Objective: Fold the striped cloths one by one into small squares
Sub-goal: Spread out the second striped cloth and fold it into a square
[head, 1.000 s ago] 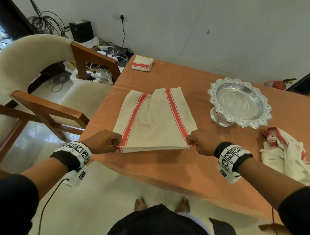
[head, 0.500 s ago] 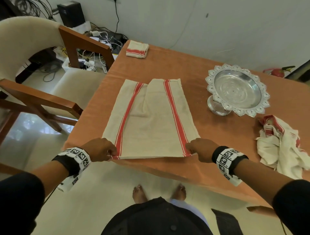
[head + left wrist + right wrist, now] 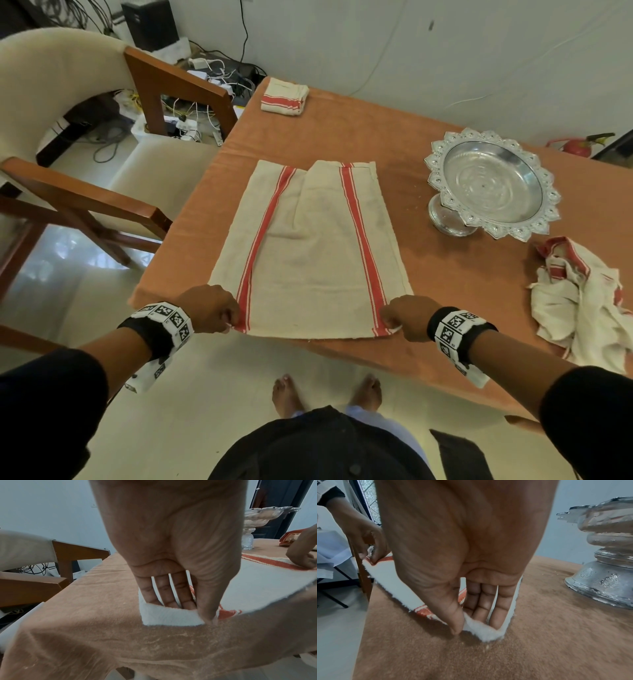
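Striped cloth (image 3: 310, 253) lies flat, near corners pinched by left hand (image 3: 209, 308) and right hand (image 3: 409, 317).

striped cloth (image 3: 310, 253) flat on table (image 3: 394, 144); left hand (image 3: 209, 308) | right hand (image 3: 409, 317) pinch near corners

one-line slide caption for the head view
Both hands, left hand and right hand, pinch the near corners of a striped cloth on the table.

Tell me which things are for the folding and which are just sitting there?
For folding: flat striped cloth, pinched at its near corners by left hand and right hand; crumpled cloths; folded cloth.
Just there: silver bowl, chair, cables.
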A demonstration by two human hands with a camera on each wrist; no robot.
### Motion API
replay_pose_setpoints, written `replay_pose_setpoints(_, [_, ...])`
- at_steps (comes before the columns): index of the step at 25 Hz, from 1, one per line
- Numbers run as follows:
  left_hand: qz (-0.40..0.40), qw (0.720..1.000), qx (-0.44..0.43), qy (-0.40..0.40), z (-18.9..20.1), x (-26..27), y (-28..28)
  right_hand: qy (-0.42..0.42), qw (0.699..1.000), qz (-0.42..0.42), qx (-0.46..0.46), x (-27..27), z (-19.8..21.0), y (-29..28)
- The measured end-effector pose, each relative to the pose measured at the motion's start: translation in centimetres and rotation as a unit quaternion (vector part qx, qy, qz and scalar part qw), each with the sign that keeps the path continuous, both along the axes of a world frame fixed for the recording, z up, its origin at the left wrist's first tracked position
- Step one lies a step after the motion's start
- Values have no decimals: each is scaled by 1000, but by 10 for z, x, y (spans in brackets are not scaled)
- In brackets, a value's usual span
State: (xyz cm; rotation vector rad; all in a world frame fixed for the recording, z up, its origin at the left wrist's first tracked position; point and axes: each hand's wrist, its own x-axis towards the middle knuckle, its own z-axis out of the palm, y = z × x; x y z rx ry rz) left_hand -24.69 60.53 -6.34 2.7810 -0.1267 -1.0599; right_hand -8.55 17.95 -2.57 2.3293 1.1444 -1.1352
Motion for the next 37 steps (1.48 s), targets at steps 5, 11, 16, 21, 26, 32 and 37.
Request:
replay_pose_setpoints(5, [25,998,-61,18,4,11,3,23,1000,-15,0,4,0,1])
replay_pose_setpoints(11, [121,985,-71,-101,20,69,25,-36,991,-91,94,40,27,45])
replay_pose_setpoints(16, [171,965,-68,-187,46,145,44,-118,970,-109,180,116,51,103])
replay_pose_setpoints(21, [222,952,-32,-211,41,236,70,-166,959,-111,203,212,46,158])
replay_pose_setpoints(26, [231,951,-20,-203,17,306,72,-155,963,-115,188,276,11,200])
replay_pose_setpoints(32, [362,918,-23,-160,-9,351,63,-135,972,-67,178,310,-29,233])
replay_pose_setpoints(37, [440,886,-12,-142,-1,365,53,-142,975,-55,164,316,-37,247])
